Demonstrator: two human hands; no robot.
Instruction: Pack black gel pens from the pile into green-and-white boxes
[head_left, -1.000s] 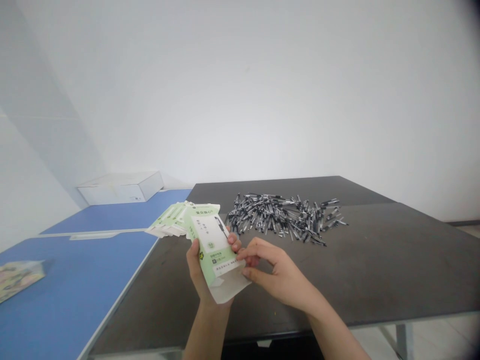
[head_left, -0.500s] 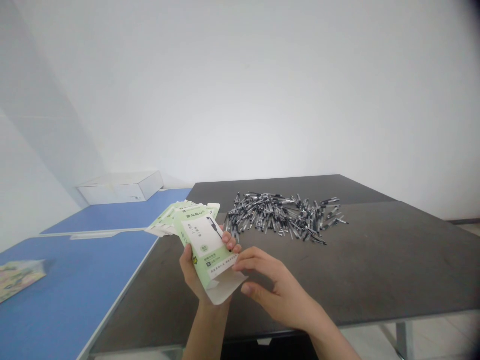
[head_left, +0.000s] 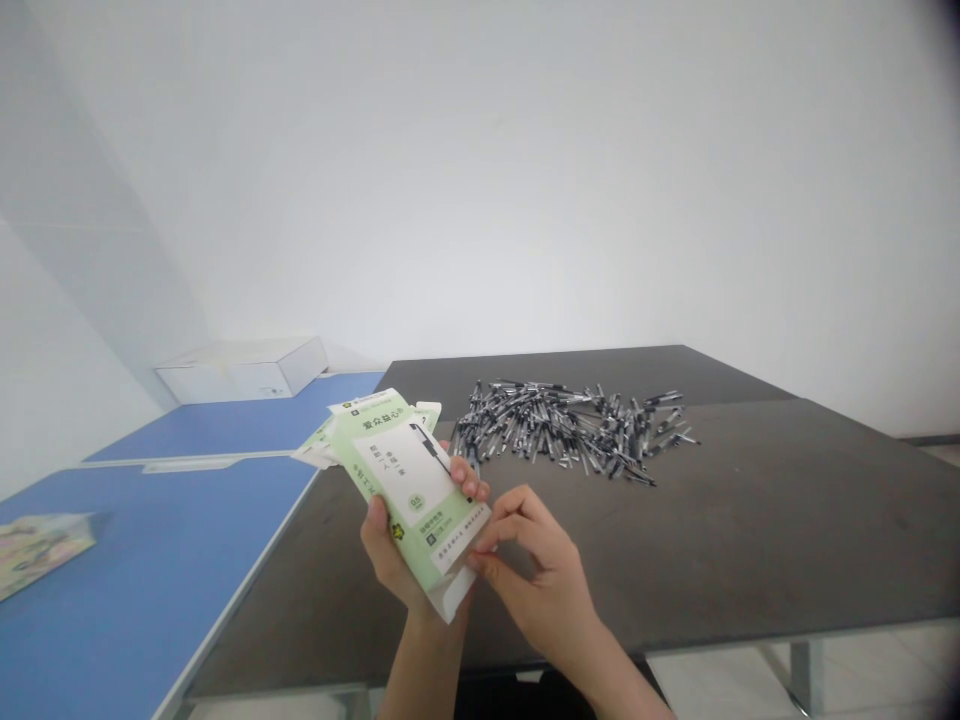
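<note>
A green and white pen box (head_left: 411,490) is tilted in front of me, its printed face with a picture of a pen turned up. Around its sides my left hand (head_left: 390,545) is closed, thumb on the left edge and fingertips on the right. My right hand (head_left: 532,565) pinches the white end flap (head_left: 456,590) at the near end between thumb and fingers. Whether the box holds anything inside is hidden. Behind it, partly covered, more green and white boxes (head_left: 319,445) lie on the dark table.
A heap of black and clear pens (head_left: 562,430) is spread over the dark table (head_left: 750,530). To the left stands a blue table (head_left: 172,540) with a white carton (head_left: 240,368) at its back and a colourful printed packet (head_left: 41,550) near the left edge.
The end flap has been folded up from hanging outward. My right thumb and fingers have closed on it, and the box has tipped so that its face shows more fully.
</note>
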